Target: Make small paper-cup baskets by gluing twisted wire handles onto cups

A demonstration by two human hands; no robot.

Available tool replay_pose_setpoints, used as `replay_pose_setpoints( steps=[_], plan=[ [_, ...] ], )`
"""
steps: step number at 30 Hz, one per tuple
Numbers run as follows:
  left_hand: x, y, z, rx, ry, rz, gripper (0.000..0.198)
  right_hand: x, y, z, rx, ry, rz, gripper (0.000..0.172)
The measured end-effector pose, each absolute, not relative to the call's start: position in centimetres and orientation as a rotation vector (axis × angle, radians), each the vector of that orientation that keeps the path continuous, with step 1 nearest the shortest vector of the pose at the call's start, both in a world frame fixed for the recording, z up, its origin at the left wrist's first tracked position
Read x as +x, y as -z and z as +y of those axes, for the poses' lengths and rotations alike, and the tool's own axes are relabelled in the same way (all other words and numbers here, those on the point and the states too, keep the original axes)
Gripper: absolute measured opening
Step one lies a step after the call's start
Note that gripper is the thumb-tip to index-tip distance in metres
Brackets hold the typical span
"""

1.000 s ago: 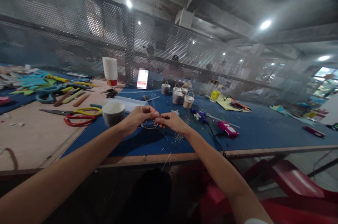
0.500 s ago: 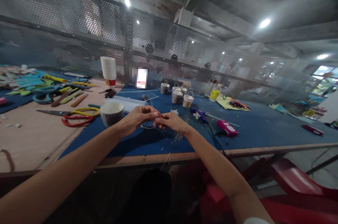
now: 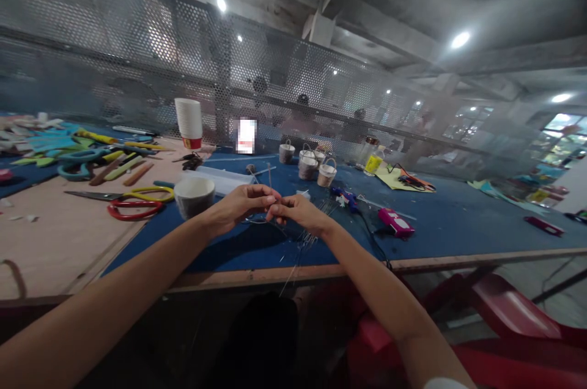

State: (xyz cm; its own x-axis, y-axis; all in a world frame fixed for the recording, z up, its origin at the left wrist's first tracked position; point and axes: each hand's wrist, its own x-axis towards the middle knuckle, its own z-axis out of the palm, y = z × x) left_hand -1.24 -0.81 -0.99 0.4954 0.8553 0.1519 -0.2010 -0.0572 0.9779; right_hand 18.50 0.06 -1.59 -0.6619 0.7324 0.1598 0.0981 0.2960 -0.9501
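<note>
My left hand (image 3: 241,204) and my right hand (image 3: 298,211) meet fingertip to fingertip above the blue table mat (image 3: 440,224). Both pinch a thin wire loop (image 3: 257,219) that hangs just under the fingers. A stiff end of the wire sticks up behind my left fingers. Loose thin wires (image 3: 302,245) lie on the mat below my right wrist. A white paper cup (image 3: 195,196) stands just left of my left hand.
Red and yellow scissors (image 3: 132,200) lie on the bare wooden board at the left, with a stack of paper cups (image 3: 189,123) behind. Small baskets (image 3: 316,170), a blue glue gun (image 3: 346,197) and a pink tool (image 3: 395,222) sit beyond my hands. A perforated metal screen backs the table.
My hands stay pinched together on the wire loop. The view has shifted slightly, and the wire end behind my left fingers now stands up more plainly.
</note>
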Motion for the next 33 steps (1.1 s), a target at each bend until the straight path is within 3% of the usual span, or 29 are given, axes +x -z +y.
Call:
replay_pose_setpoints(
  steps=[33],
  plan=[
    [-1.2,1.6,-0.5,1.417,-1.026,0.653,0.019,18.5,1.5,-0.1,-0.76,-1.378,-2.03,0.044]
  ],
)
